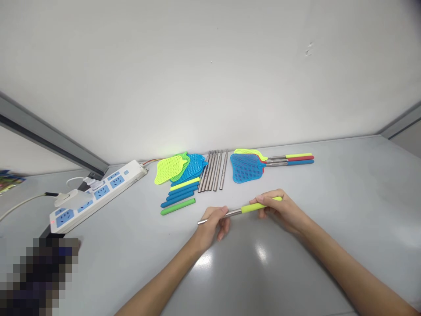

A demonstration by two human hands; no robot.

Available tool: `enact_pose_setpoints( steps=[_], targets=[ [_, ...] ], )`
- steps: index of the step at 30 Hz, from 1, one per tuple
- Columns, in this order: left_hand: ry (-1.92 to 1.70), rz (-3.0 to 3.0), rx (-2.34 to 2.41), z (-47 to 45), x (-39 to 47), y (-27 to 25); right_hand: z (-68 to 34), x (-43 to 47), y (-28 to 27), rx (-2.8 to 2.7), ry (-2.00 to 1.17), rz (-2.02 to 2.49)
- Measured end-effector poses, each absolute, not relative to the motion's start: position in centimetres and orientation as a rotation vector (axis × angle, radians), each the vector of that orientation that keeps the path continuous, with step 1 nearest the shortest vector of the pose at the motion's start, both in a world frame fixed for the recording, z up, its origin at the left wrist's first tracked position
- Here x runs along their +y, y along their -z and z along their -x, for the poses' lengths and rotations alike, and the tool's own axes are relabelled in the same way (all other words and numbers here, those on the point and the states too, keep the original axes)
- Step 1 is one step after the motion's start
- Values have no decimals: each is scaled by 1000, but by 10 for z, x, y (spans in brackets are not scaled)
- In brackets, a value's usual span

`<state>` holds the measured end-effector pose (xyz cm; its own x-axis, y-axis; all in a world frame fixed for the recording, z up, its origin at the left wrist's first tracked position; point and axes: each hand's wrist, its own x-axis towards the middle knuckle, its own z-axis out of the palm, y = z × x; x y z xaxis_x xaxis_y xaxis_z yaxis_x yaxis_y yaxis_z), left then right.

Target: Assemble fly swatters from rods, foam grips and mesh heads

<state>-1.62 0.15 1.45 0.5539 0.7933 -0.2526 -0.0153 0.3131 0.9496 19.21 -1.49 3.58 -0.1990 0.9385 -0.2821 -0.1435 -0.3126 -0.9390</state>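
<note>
My left hand (213, 222) grips a thin metal rod (234, 213) near its bare left end. A yellow-green grip sleeve (251, 207) sits over the rod's right end, and my right hand (274, 206) is closed around that sleeve. Just beyond my left hand lie loose sleeves: a green one (178, 206), several blue ones (179, 196) and a yellow one (184, 184). Several bare metal rods (215, 171) rest side by side behind them. Left of the rods, swatter heads overlap: yellow (169, 171), green (181, 174) and blue (194, 169).
Whole fly swatters with blue (247, 168), red (305, 157) and yellow (299, 155) handles are stacked near the wall (210, 79). A white power strip (98, 195) with plugs and cables stands on the table (345, 197) at left. A blurred-out patch covers the lower left corner.
</note>
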Motion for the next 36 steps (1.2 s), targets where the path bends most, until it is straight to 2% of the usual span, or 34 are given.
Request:
enact_pose_setpoints(
  steps=[6,13,30,36],
  targets=[
    [-319,-1210,812,20,1,-28,-213,-14,-48,-1557,-1863,1271],
    [-155,-1123,696,22,-6,-29,-205,-16,-37,-1499,-1998,1220],
    [-251,-1145,829,20,-16,-25,-197,-20,-29,-1124,-2199,1157],
    [-420,-1028,781,17,-11,-18,-190,-21,-29,-1047,-2207,1187]
  ],
)
